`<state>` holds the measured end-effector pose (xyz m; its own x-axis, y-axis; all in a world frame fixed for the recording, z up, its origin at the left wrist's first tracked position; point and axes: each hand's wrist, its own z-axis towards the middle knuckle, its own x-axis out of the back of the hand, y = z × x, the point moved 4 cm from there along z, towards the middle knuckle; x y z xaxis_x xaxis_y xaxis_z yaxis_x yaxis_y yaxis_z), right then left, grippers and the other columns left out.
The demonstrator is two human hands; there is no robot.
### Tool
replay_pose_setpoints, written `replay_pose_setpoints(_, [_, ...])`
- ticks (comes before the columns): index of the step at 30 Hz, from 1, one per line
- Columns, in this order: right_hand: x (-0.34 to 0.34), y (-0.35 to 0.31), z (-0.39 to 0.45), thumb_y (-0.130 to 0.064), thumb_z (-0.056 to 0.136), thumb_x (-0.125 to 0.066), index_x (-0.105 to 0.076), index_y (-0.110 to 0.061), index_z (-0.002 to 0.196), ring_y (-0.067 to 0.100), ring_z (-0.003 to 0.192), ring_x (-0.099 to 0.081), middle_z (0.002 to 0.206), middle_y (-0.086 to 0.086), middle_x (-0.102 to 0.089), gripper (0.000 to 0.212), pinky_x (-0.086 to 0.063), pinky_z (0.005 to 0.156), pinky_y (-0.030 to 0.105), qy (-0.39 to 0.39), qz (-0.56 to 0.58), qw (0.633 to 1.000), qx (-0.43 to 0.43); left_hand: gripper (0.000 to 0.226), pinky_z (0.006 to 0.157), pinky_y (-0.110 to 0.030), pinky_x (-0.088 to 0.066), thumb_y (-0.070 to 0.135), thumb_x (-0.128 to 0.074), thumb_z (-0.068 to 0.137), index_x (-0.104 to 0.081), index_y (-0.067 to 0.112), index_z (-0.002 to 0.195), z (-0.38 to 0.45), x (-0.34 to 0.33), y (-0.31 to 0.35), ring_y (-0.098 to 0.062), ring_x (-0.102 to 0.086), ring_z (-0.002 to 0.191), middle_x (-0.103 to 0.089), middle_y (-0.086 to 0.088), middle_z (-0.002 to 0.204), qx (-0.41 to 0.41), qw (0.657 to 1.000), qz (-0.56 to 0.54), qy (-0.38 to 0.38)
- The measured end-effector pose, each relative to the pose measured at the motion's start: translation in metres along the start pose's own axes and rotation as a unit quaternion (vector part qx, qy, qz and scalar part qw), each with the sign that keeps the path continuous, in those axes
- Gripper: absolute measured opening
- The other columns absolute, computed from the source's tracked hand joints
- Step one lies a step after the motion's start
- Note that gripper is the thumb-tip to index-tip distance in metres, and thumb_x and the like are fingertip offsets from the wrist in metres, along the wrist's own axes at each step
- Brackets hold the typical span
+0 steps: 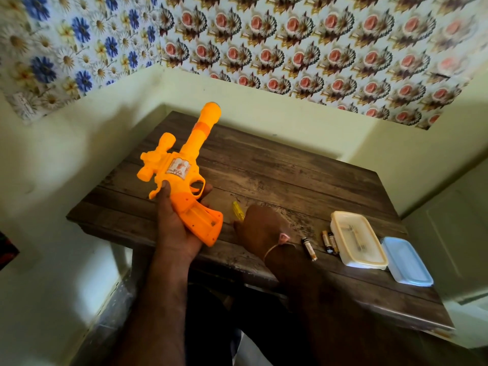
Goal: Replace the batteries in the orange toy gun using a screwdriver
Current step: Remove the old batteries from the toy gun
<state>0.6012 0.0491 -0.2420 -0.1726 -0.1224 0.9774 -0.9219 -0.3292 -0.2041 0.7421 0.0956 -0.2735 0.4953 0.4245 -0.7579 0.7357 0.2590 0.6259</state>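
My left hand (174,228) grips the orange toy gun (182,165) by its handle, above the table's left edge, with the barrel pointing up and away. The battery slot (204,217) in the handle is uncovered and looks empty. My right hand (260,225) rests on the wooden table (290,175) just right of the gun. Its fingers curl down over the near end of a yellow-handled screwdriver (235,208), whose tip is hidden under the hand. One battery (309,249) lies right of my wrist, and two more batteries (329,241) lie beside it.
A clear plastic box (356,239) with small items inside stands at the table's right side, its pale blue lid (406,260) lying next to it. Walls close in behind and to the left of the table. My legs are under the near edge.
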Motion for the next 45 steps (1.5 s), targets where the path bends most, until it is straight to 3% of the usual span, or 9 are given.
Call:
replay_pose_setpoints(7, [-0.006, -0.004, 0.009, -0.048, 0.091, -0.052, -0.063, -0.015, 0.102, 0.03, 0.102, -0.064, 0.11, 0.009, -0.067, 0.037, -0.051, 0.076, 0.036, 0.012, -0.029, 0.999, 0.004, 0.056, 0.059, -0.026, -0.052, 0.06, -0.038, 0.093, -0.057, 0.022, 0.13, -0.001, 0.0, -0.001, -0.015, -0.063, 0.064, -0.07, -0.013, 0.102, 0.008, 1.0, 0.006, 0.016])
replay_pose_setpoints(11, [-0.005, -0.002, 0.007, -0.052, 0.09, -0.051, -0.063, -0.014, 0.102, 0.029, 0.101, -0.064, 0.109, 0.009, -0.067, 0.041, -0.048, 0.072, 0.033, 0.024, -0.027, 0.999, 0.01, 0.049, 0.064, -0.031, -0.05, 0.061, -0.044, 0.092, -0.062, 0.023, 0.118, 0.002, 0.005, -0.003, -0.018, -0.06, 0.068, -0.066, -0.005, 0.082, 0.019, 0.998, 0.009, 0.064])
replay_pose_setpoints(17, [0.006, 0.012, 0.0, -0.056, 0.089, -0.05, -0.061, -0.018, 0.096, 0.024, 0.086, -0.063, 0.099, 0.004, -0.066, 0.04, -0.052, 0.07, 0.034, 0.032, 0.001, 0.999, -0.023, 0.06, 0.066, -0.034, -0.05, 0.06, -0.047, 0.09, -0.056, 0.019, 0.132, 0.004, 0.005, -0.006, -0.019, -0.06, 0.068, -0.065, -0.005, 0.08, 0.029, 0.998, 0.005, 0.058])
replay_pose_setpoints(21, [0.016, 0.037, -0.007, -0.048, 0.089, -0.053, -0.06, -0.021, 0.098, 0.017, 0.071, -0.054, 0.088, 0.0, -0.062, 0.029, -0.037, 0.054, 0.024, 0.071, -0.002, 0.995, -0.074, 0.059, 0.067, -0.035, -0.05, 0.056, -0.05, 0.09, -0.054, 0.017, 0.135, 0.005, 0.007, -0.006, -0.02, -0.06, 0.072, -0.066, -0.005, 0.084, 0.025, 0.998, -0.004, 0.06])
replay_pose_setpoints(23, [0.017, 0.052, -0.012, -0.048, 0.088, -0.054, -0.058, -0.022, 0.103, 0.021, 0.08, -0.059, 0.097, 0.002, -0.065, 0.03, -0.037, 0.057, 0.026, 0.078, -0.002, 0.992, -0.101, 0.057, 0.067, -0.034, -0.05, 0.054, -0.05, 0.091, -0.053, 0.018, 0.136, 0.005, 0.008, -0.006, -0.02, -0.06, 0.074, -0.067, -0.004, 0.086, 0.018, 0.998, -0.003, 0.062])
replay_pose_setpoints(27, [0.008, 0.068, -0.016, -0.047, 0.084, -0.058, -0.058, -0.025, 0.106, 0.024, 0.093, -0.062, 0.104, 0.003, -0.067, 0.031, -0.053, 0.076, 0.036, 0.063, 0.044, 0.99, -0.119, 0.05, 0.068, -0.033, -0.048, 0.048, -0.05, 0.094, -0.053, 0.02, 0.135, 0.003, 0.005, -0.005, -0.018, -0.06, 0.076, -0.067, -0.002, 0.09, 0.01, 0.998, -0.005, 0.062])
replay_pose_setpoints(34, [0.002, 0.061, -0.023, -0.054, 0.083, -0.057, -0.056, -0.025, 0.11, 0.024, 0.095, -0.061, 0.111, 0.003, -0.063, 0.04, -0.046, 0.069, 0.031, 0.072, 0.062, 0.99, -0.101, 0.04, 0.071, -0.034, -0.048, 0.032, -0.052, 0.096, -0.053, 0.018, 0.133, 0.002, 0.001, 0.002, -0.019, -0.06, 0.079, -0.066, -0.005, 0.097, -0.005, 0.999, -0.001, 0.05])
replay_pose_setpoints(40, [-0.004, 0.053, -0.022, -0.057, 0.081, -0.059, -0.05, -0.025, 0.119, 0.028, 0.1, -0.06, 0.117, 0.006, -0.056, 0.05, -0.047, 0.071, 0.033, 0.053, 0.042, 0.994, -0.09, 0.045, 0.084, -0.039, -0.046, 0.023, -0.047, 0.095, -0.048, 0.014, 0.139, 0.002, 0.003, 0.003, -0.02, -0.061, 0.088, -0.063, -0.007, 0.107, -0.023, 0.998, -0.056, 0.03])
replay_pose_setpoints(45, [-0.005, 0.055, -0.023, -0.054, 0.085, -0.057, -0.053, -0.025, 0.119, 0.029, 0.104, -0.06, 0.119, 0.007, -0.055, 0.046, -0.045, 0.074, 0.034, 0.05, 0.027, 0.995, -0.08, 0.035, 0.091, -0.039, -0.045, 0.012, -0.039, 0.095, -0.053, 0.013, 0.127, 0.004, 0.002, 0.002, -0.02, -0.061, 0.09, -0.062, -0.007, 0.104, -0.014, 0.995, -0.1, 0.003])
